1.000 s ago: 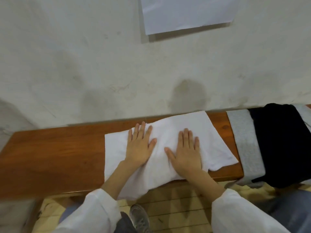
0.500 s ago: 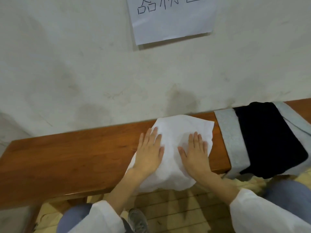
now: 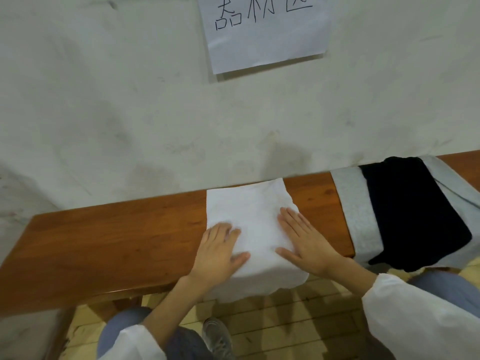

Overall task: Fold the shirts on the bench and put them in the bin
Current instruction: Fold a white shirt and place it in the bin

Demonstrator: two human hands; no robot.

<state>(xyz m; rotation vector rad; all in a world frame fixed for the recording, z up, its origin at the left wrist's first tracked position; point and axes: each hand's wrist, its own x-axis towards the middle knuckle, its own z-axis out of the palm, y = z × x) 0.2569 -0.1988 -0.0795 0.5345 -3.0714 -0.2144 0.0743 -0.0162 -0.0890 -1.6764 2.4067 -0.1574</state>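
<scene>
A white shirt [image 3: 253, 219], folded into a narrow rectangle, lies across the wooden bench [image 3: 109, 242], its near end hanging over the front edge. My left hand [image 3: 218, 252] rests flat on the shirt's left edge, fingers together. On the shirt's right edge my right hand [image 3: 304, 241] presses flat with fingers straight. To the right, a black shirt [image 3: 413, 214] lies on top of a grey shirt [image 3: 353, 214]. No bin is in view.
A stained wall stands right behind the bench, with a handwritten paper sign [image 3: 265, 29] taped up. The bench's left half shows bare wood. Below are a wooden slat floor [image 3: 298, 320], my knees and a grey shoe [image 3: 217, 339].
The wide white shirt has been folded in from both sides into a narrow rectangle. Both hands moved from its middle to its left and right edges. The view tilted up.
</scene>
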